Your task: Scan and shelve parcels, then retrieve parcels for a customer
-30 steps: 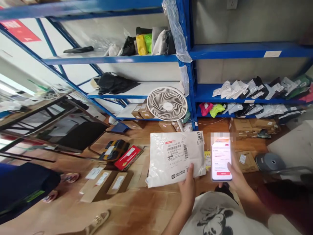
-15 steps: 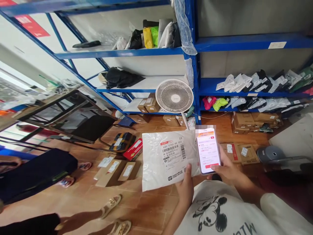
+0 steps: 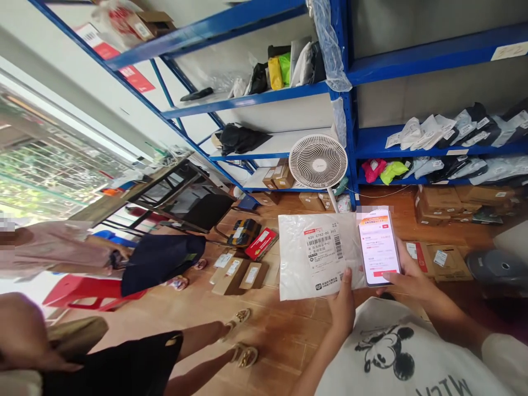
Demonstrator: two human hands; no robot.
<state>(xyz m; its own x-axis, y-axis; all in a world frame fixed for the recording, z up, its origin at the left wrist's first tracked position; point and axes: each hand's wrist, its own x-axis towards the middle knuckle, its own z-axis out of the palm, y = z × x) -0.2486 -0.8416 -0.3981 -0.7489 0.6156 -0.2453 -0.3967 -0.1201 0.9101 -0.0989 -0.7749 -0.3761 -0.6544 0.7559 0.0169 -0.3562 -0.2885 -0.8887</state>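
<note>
Parcel (image 3: 317,256), white poly mailer with barcode label, sits centre frame, pinched at its 5 o'clock corner by left hand (image 3: 342,308), thumb on top. Right hand (image 3: 406,275) wraps phone (image 3: 378,246), thumb pressed on screen, phone just beside the mailer's 3 o'clock edge. Mailer looks light, soft, floppy, slick plastic; probably best gripped at a corner or edge, wide pinch. Cardboard boxes (image 3: 239,272) on floor at 9 o'clock, fan (image 3: 318,162) at 12.
</note>
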